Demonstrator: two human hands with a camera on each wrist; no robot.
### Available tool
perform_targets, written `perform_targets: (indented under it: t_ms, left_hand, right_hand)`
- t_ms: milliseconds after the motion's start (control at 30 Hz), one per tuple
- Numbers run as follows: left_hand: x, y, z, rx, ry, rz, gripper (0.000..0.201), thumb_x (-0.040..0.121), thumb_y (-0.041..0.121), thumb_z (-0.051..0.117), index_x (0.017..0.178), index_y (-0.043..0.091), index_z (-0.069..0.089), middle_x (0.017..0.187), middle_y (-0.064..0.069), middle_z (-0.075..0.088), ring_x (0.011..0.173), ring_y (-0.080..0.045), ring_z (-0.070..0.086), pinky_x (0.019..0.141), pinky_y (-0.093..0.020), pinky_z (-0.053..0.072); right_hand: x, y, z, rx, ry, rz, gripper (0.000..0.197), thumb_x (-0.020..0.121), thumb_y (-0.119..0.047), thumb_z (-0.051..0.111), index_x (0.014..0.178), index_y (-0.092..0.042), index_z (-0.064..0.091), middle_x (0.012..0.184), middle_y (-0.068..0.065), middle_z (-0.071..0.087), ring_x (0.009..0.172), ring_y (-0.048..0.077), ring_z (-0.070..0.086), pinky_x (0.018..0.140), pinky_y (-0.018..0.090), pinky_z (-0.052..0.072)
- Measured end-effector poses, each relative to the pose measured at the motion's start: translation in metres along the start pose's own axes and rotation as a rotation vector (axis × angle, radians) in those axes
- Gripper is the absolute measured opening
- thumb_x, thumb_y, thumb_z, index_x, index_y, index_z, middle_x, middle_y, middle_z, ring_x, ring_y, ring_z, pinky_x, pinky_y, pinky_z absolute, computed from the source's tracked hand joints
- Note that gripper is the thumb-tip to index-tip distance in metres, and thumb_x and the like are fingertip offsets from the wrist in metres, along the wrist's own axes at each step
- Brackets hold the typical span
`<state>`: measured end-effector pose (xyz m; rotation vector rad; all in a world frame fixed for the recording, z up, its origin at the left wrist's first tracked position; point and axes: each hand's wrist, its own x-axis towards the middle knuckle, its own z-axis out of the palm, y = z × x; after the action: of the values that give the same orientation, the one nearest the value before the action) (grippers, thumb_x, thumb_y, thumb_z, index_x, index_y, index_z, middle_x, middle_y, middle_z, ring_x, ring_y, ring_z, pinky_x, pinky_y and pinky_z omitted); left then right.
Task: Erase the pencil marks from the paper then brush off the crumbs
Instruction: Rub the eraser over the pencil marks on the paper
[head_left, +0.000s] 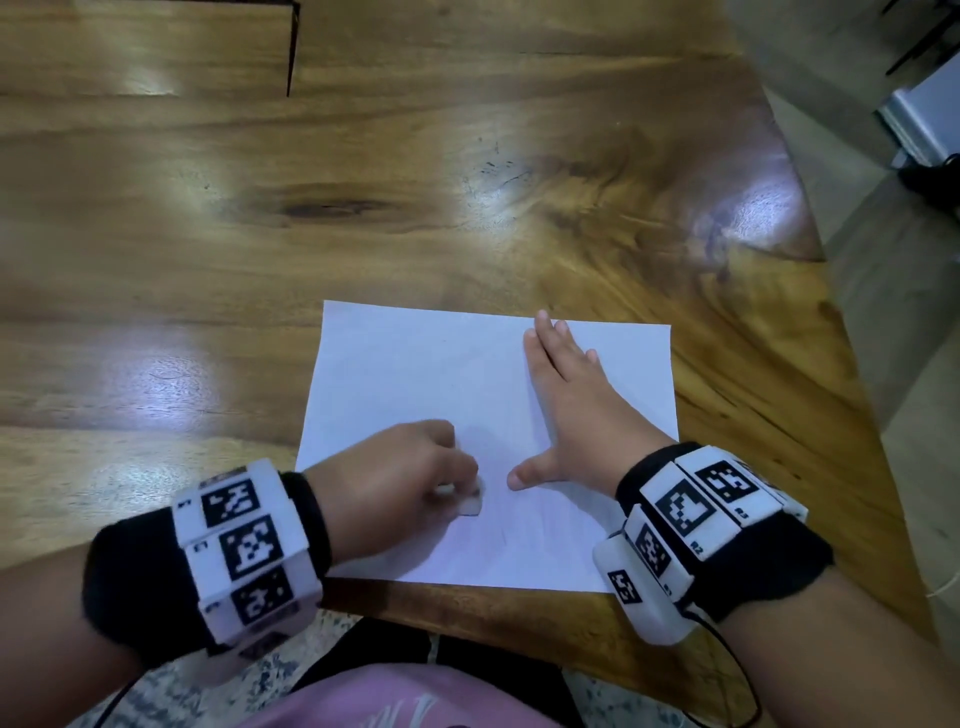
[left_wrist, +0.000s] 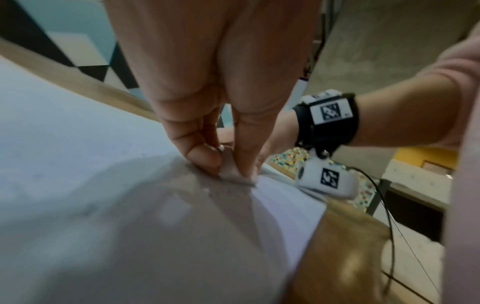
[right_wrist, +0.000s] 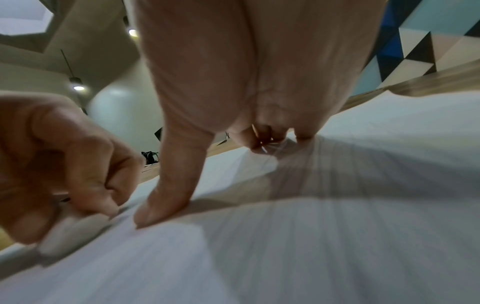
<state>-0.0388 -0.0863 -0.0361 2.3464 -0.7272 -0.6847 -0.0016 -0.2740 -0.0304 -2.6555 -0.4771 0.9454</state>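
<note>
1. The erasing step is judged to be in hand: a small white eraser (head_left: 470, 501) is pinched between the curled thumb and fingers of the left hand (head_left: 400, 478) and pressed onto the paper (head_left: 415, 364), toward the paper's near-left part.
2. The paper is held flat by the right hand (head_left: 566, 410), laid open with straight fingers and thumb spread on the paper's right half; nothing is gripped by it.
3. Faint pencil marks (head_left: 506, 540) are made out on the paper just near-right of the eraser; crumbs cannot be told apart in these views.
4. Next, short strokes over the remaining marks seem called for, with the paper kept pinned.
5. The near edge of the paper lies close to the near edge of the wooden table (head_left: 467, 156); wide bare wood is left beyond the paper's far and left edges, where crumbs could later be brushed.
</note>
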Motion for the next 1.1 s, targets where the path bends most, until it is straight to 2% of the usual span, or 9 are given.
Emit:
perform_targets:
  t_ms: [100, 200, 333, 433, 567, 700, 767, 900, 1100]
  left_hand:
    - [0.023, -0.002, -0.018, 0.056, 0.105, 0.012, 0.012, 0.078, 0.031, 0.06, 0.08, 0.022, 0.068, 0.07, 0.008, 0.043, 0.067, -0.013, 0.051, 0.065, -0.02, 0.034]
    - [0.046, -0.003, -0.029, 0.095, 0.217, -0.094, 0.011, 0.081, 0.027, 0.061, 0.088, 0.02, 0.067, 0.081, 0.0, 0.049, 0.075, -0.019, 0.05, 0.067, -0.022, 0.033]
    - [0.014, 0.003, -0.002, 0.033, 0.141, 0.016, 0.011, 0.08, 0.024, 0.056, 0.083, 0.023, 0.067, 0.077, 0.004, 0.042, 0.071, -0.019, 0.051, 0.062, -0.02, 0.031]
    - [-0.008, 0.006, 0.009, -0.013, 0.035, 0.024, 0.017, 0.08, 0.028, 0.05, 0.087, 0.027, 0.065, 0.079, 0.006, 0.041, 0.068, -0.013, 0.047, 0.064, -0.02, 0.034]
    - [-0.005, 0.005, 0.009, 0.004, 0.033, 0.009, 0.015, 0.083, 0.026, 0.052, 0.086, 0.021, 0.066, 0.082, 0.004, 0.043, 0.07, -0.015, 0.05, 0.065, -0.022, 0.037]
    - [0.01, 0.007, -0.008, 0.005, -0.043, -0.049, 0.008, 0.078, 0.025, 0.064, 0.083, 0.021, 0.069, 0.069, 0.01, 0.049, 0.066, -0.008, 0.048, 0.057, -0.005, 0.029]
    - [0.029, 0.009, -0.021, 0.053, 0.042, -0.067, 0.008, 0.075, 0.025, 0.066, 0.081, 0.021, 0.07, 0.063, 0.008, 0.049, 0.06, -0.009, 0.045, 0.053, -0.013, 0.028]
    - [0.05, 0.01, -0.025, 0.075, 0.199, -0.077, 0.01, 0.078, 0.024, 0.064, 0.084, 0.016, 0.068, 0.073, 0.002, 0.047, 0.065, -0.015, 0.046, 0.059, -0.02, 0.024]
    - [-0.001, 0.017, 0.007, -0.023, -0.008, 0.031, 0.015, 0.079, 0.029, 0.055, 0.081, 0.023, 0.069, 0.069, 0.012, 0.041, 0.062, -0.016, 0.052, 0.059, -0.017, 0.035]
  right_hand:
    - [0.0, -0.001, 0.0, -0.011, 0.003, 0.004, 0.134, 0.065, -0.047, 0.08, 0.146, -0.006, -0.019, 0.152, 0.005, -0.034, 0.141, 0.017, -0.028, 0.114, 0.032, -0.013]
    - [0.0, -0.001, 0.001, -0.01, 0.005, 0.004, 0.134, 0.065, -0.046, 0.08, 0.146, -0.006, -0.019, 0.152, 0.004, -0.034, 0.141, 0.017, -0.028, 0.113, 0.031, -0.014]
    - [0.001, 0.0, 0.0, -0.004, 0.001, 0.007, 0.134, 0.065, -0.046, 0.08, 0.146, -0.007, -0.019, 0.152, 0.004, -0.034, 0.141, 0.016, -0.028, 0.113, 0.031, -0.014]
    - [0.0, 0.0, 0.0, -0.003, -0.006, 0.006, 0.133, 0.066, -0.046, 0.08, 0.146, -0.007, -0.019, 0.152, 0.003, -0.034, 0.14, 0.015, -0.029, 0.114, 0.031, -0.014]
    - [0.0, 0.0, -0.003, -0.011, -0.023, 0.003, 0.126, 0.072, -0.044, 0.076, 0.146, -0.007, -0.019, 0.152, 0.003, -0.034, 0.141, 0.016, -0.028, 0.114, 0.031, -0.013]
    - [0.001, 0.002, -0.004, 0.011, -0.026, -0.001, 0.115, 0.08, -0.038, 0.071, 0.147, -0.008, -0.018, 0.152, 0.002, -0.034, 0.141, 0.015, -0.027, 0.115, 0.031, -0.012]
    - [0.001, 0.002, -0.003, 0.022, -0.024, -0.003, 0.114, 0.081, -0.036, 0.071, 0.147, -0.008, -0.017, 0.152, 0.002, -0.033, 0.141, 0.015, -0.027, 0.115, 0.031, -0.012]
    - [0.001, 0.003, -0.003, 0.044, -0.017, 0.001, 0.108, 0.084, -0.03, 0.069, 0.148, -0.008, -0.015, 0.153, 0.003, -0.032, 0.142, 0.015, -0.025, 0.115, 0.031, -0.011]
    - [0.002, 0.004, -0.002, 0.024, -0.019, 0.003, 0.107, 0.085, -0.031, 0.067, 0.147, -0.008, -0.017, 0.153, 0.003, -0.032, 0.142, 0.015, -0.026, 0.116, 0.032, -0.01]
